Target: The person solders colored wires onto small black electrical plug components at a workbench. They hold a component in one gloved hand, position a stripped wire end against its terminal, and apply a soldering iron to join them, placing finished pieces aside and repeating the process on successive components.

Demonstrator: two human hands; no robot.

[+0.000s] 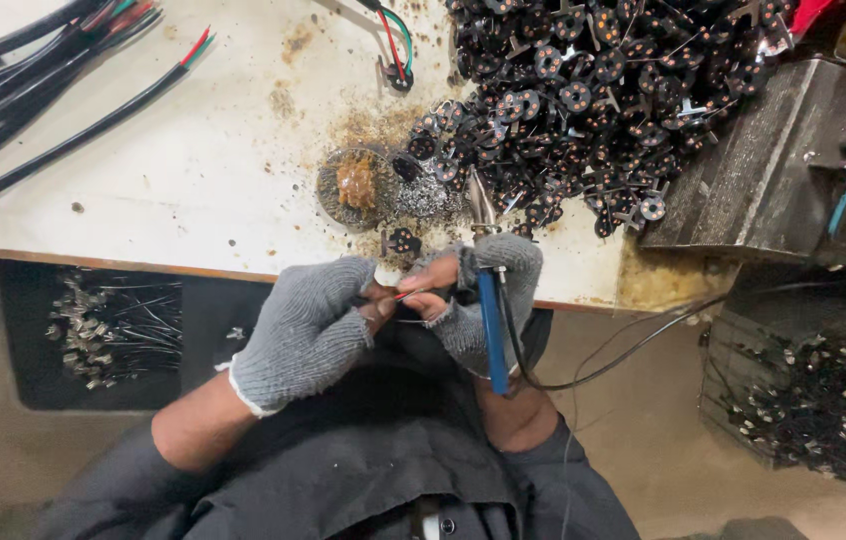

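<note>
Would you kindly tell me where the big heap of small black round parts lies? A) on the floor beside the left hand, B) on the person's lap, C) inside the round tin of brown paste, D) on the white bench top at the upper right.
D: the heap of black round parts spreads over the white bench top at the upper right, beyond the round tin.

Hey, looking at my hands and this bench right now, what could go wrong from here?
The blue-handled soldering iron sits in your right hand close to bare fingertips poking from the glove; a slip could burn them. Its black cord hangs loose off the table edge and might snag and jerk the tool. The thin red wire pinched by your left hand could slip, spoiling the joint.
</note>
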